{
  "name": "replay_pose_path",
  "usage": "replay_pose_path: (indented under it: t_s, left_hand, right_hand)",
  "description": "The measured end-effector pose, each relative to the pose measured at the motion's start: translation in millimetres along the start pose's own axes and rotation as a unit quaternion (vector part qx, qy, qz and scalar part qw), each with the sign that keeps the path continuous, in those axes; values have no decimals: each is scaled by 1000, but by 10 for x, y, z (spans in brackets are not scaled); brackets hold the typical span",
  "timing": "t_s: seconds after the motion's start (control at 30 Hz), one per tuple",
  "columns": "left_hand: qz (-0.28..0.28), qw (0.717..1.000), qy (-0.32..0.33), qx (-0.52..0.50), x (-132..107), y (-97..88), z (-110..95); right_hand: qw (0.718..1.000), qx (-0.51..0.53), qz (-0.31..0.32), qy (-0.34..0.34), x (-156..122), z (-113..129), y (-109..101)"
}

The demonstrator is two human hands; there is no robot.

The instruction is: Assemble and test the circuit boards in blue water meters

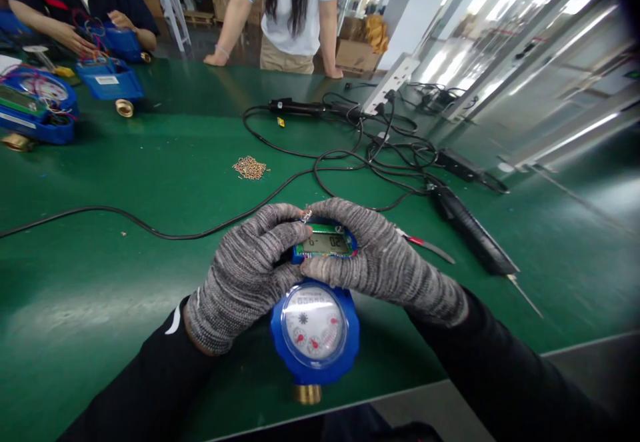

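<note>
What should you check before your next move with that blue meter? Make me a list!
1. Both hands on the meter: ok, left hand and right hand clasp its top.
2. Display shows digits: ok.
3. Display seated flat: cannot tell, fingers cover its edges.
4. Small metal piece at the left fingertips held firmly: cannot tell.
5. Screwdriver nearby on the table: ok, lies to the right.
6. Screws at hand: ok, a pile lies beyond the hands.
</note>
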State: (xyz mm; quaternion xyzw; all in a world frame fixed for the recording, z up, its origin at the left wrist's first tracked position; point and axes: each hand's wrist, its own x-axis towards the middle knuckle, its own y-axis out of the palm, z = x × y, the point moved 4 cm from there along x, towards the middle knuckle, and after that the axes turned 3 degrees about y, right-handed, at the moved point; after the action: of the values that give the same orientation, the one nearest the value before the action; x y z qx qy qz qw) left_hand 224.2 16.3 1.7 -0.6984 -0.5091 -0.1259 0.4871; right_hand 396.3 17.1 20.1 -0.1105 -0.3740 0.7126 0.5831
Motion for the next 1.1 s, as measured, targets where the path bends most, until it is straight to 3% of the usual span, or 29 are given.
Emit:
replay_pose_path:
  t_s: [0.13, 0.23, 0.37, 0.5, 0.8, 0.97, 1.1]
  left_hand:
    - [9, 989, -65, -133, -7, 2, 39]
    - [35, 954, -166, -246, -109, -32, 142]
    - [44, 925, -264, -268, -235, -94, 257]
    - [85, 906, -263, -321, -215, -64, 238]
    - [61, 914, -254, -309, -260, -30, 197]
    - [55, 922, -277, -265, -287, 29, 178]
    - [34, 920, -279, -271, -297, 38, 185]
  right_hand:
    - [998, -15, -22, -49, -53, -15, -9]
    - [997, -30, -23, -65, -129, -95, -5]
    - [998, -25, -6, -65, -193, -164, -7]
    - [998, -19, 27, -60, -173, -171, -1]
    - [993, -15, 102, -60, -65, -142, 6]
    - [992, 5, 106, -71, -79, -126, 15]
    - [992, 14, 122, -37, -104, -166, 12]
